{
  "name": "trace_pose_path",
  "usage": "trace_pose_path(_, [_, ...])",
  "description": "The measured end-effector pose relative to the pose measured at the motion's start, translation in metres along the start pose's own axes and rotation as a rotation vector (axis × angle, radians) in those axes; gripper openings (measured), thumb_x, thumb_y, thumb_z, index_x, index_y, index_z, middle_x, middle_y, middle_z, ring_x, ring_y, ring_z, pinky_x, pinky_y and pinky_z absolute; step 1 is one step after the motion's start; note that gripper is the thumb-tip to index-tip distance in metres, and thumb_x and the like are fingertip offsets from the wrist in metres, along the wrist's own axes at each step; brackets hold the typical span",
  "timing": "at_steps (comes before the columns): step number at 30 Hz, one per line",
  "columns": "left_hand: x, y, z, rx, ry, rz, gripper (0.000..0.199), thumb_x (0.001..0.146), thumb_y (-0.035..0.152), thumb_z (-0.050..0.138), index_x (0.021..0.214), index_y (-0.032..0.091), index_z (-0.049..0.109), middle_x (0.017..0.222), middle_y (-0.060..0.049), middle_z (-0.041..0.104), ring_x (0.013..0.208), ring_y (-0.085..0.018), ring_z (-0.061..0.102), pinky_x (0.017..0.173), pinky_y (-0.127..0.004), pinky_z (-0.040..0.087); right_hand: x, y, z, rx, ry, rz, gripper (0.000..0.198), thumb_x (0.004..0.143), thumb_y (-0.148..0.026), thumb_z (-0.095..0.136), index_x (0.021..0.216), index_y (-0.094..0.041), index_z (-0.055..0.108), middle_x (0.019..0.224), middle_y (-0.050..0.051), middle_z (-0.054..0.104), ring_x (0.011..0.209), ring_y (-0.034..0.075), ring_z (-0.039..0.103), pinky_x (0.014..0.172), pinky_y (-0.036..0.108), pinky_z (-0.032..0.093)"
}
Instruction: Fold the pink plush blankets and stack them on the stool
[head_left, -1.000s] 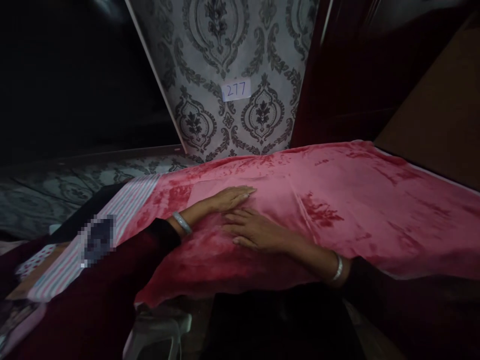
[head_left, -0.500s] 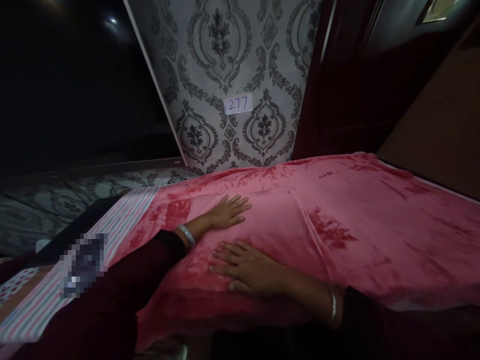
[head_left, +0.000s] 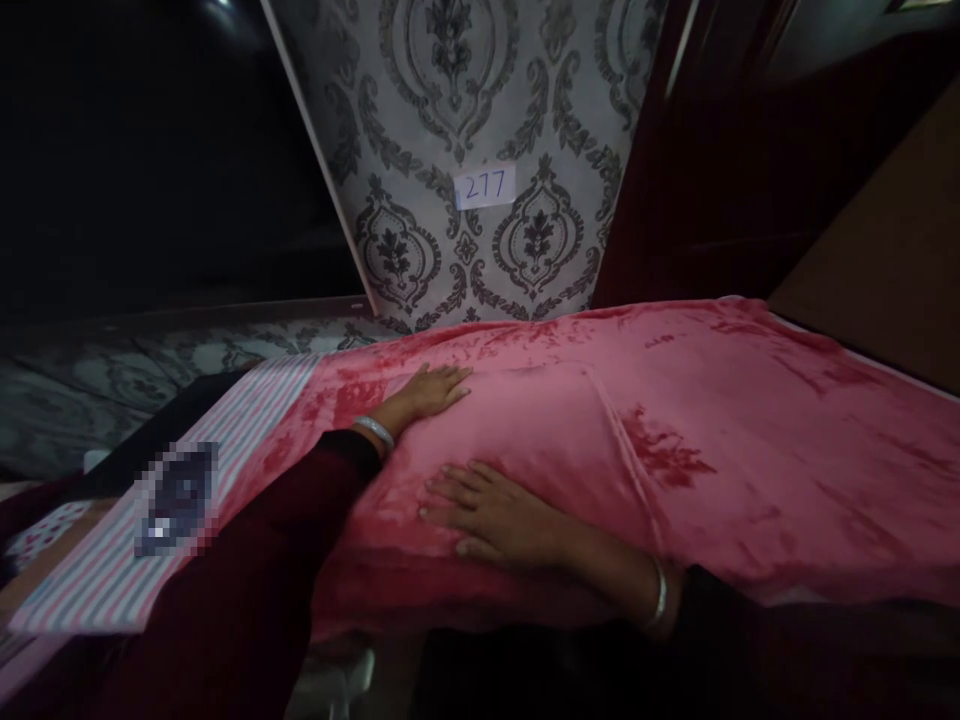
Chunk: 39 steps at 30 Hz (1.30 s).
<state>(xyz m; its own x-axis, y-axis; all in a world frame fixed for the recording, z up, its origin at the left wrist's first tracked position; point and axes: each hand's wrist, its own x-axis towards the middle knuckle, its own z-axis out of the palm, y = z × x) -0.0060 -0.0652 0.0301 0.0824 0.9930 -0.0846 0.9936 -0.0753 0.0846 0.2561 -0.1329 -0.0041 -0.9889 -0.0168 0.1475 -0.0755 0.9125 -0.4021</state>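
Observation:
A folded pink plush cloth [head_left: 540, 420] lies flat, with darker red smudge-like marks in its nap. My left hand [head_left: 439, 388] rests on its far left part, palm down with fingers stretched out. Closer to me, my right hand [head_left: 495, 515] lies flat on the same cloth, fingers spread and pointing left. Beneath it spreads a larger pink plush cover [head_left: 750, 440], which reaches far to the right. Neither hand grips anything. Each wrist wears a silver bangle.
A striped cloth [head_left: 247, 410] runs along the left end, with a pixelated dark object [head_left: 178, 500] on it. Behind stands a patterned wall [head_left: 540, 110] bearing a paper label marked 277 [head_left: 485, 186]. A large dark screen-like panel [head_left: 150, 160] is at the back left, a brown panel [head_left: 892, 260] at the right.
My left hand has slid a little left and away from me across the folded cloth. My right hand stays nearly in place. The view has shifted slightly.

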Motion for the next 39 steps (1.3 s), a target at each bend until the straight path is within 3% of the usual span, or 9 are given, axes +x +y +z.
trace_pose_path(7, [-0.084, 0.000, -0.011, -0.090, 0.057, 0.029, 0.065, 0.102, 0.055, 0.033, 0.159, 0.024, 0.034, 0.168, -0.008, 0.029, 0.157, -0.025, 0.018, 0.127, -0.052, 0.009, -0.001, 0.001, -0.001, 0.007, -0.026, 0.013, 0.058, 0.107, -0.051, 0.040, 0.160, -0.030, 0.034, 0.167, 0.006, 0.027, 0.156, 0.027, 0.021, 0.126, 0.056, 0.014])
trace_pose_path(12, [-0.148, 0.005, 0.006, -0.265, 0.190, 0.018, 0.064, 0.101, 0.052, 0.039, 0.156, 0.020, 0.040, 0.166, -0.010, 0.033, 0.157, -0.025, 0.021, 0.128, -0.046, 0.016, 0.018, -0.005, -0.013, 0.015, 0.051, 0.006, 0.053, 0.107, -0.051, 0.034, 0.153, -0.028, 0.049, 0.158, 0.008, 0.047, 0.147, 0.027, 0.040, 0.123, 0.052, 0.028])
trace_pose_path(15, [-0.180, 0.010, 0.031, -0.387, 0.312, -0.102, 0.066, 0.097, 0.049, 0.049, 0.154, 0.018, 0.043, 0.166, -0.013, 0.032, 0.156, -0.026, 0.024, 0.127, -0.045, 0.021, 0.036, -0.010, -0.010, -0.046, 0.086, 0.015, 0.056, 0.107, -0.052, 0.033, 0.156, -0.028, 0.045, 0.159, 0.008, 0.045, 0.148, 0.028, 0.039, 0.122, 0.052, 0.029])
trace_pose_path(19, [-0.212, 0.022, 0.061, -0.563, 0.445, -0.371, 0.070, 0.092, 0.042, 0.055, 0.154, 0.014, 0.042, 0.160, -0.016, 0.043, 0.149, -0.030, 0.040, 0.123, -0.048, 0.031, 0.047, -0.013, 0.012, -0.155, 0.029, 0.026, 0.062, 0.105, -0.055, 0.039, 0.161, -0.030, 0.032, 0.167, 0.006, 0.028, 0.155, 0.030, 0.022, 0.125, 0.056, 0.020])
trace_pose_path(24, [-0.229, 0.035, 0.076, -0.831, 0.553, -0.630, 0.076, 0.087, 0.047, 0.064, 0.153, 0.013, 0.044, 0.149, -0.019, 0.056, 0.135, -0.034, 0.056, 0.113, -0.048, 0.045, 0.043, -0.010, 0.028, -0.205, 0.030, 0.020, 0.063, 0.105, -0.058, 0.034, 0.162, -0.030, 0.030, 0.169, 0.006, 0.021, 0.157, 0.028, 0.016, 0.126, 0.055, 0.015])
trace_pose_path(27, [-0.230, 0.040, 0.084, -0.927, 0.670, -0.615, 0.070, 0.087, 0.040, 0.067, 0.150, 0.018, 0.047, 0.153, -0.015, 0.053, 0.138, -0.031, 0.053, 0.114, -0.045, 0.044, 0.042, -0.011, 0.025, -0.193, 0.017, 0.041, 0.063, 0.106, -0.058, 0.033, 0.162, -0.029, 0.031, 0.169, 0.006, 0.022, 0.157, 0.028, 0.015, 0.126, 0.056, 0.013])
trace_pose_path(32, [-0.229, 0.041, 0.097, -0.967, 0.727, -0.535, 0.061, 0.097, 0.036, 0.045, 0.156, 0.020, 0.037, 0.145, -0.013, 0.060, 0.128, -0.024, 0.061, 0.105, -0.043, 0.052, 0.043, -0.017, 0.020, -0.170, -0.012, 0.084, 0.062, 0.105, -0.056, 0.037, 0.160, -0.028, 0.036, 0.169, 0.007, 0.022, 0.157, 0.027, 0.015, 0.126, 0.054, 0.011])
trace_pose_path(36, [-0.232, 0.039, 0.099, -0.910, 0.714, -0.492, 0.055, 0.099, 0.040, 0.042, 0.149, 0.017, 0.048, 0.138, -0.014, 0.064, 0.123, -0.024, 0.064, 0.101, -0.042, 0.055, 0.043, -0.019, 0.018, -0.161, -0.020, 0.088, 0.062, 0.105, -0.055, 0.041, 0.160, -0.029, 0.035, 0.169, 0.008, 0.021, 0.157, 0.028, 0.015, 0.126, 0.056, 0.012])
trace_pose_path(39, [-0.237, 0.045, 0.095, -0.727, 0.837, -0.572, 0.051, 0.098, 0.040, 0.043, 0.139, 0.014, 0.057, 0.129, -0.016, 0.068, 0.118, -0.026, 0.065, 0.100, -0.045, 0.054, 0.046, -0.015, 0.012, -0.083, -0.054, 0.082, 0.058, 0.105, -0.054, 0.039, 0.159, -0.032, 0.037, 0.168, 0.007, 0.024, 0.156, 0.027, 0.019, 0.125, 0.057, 0.016])
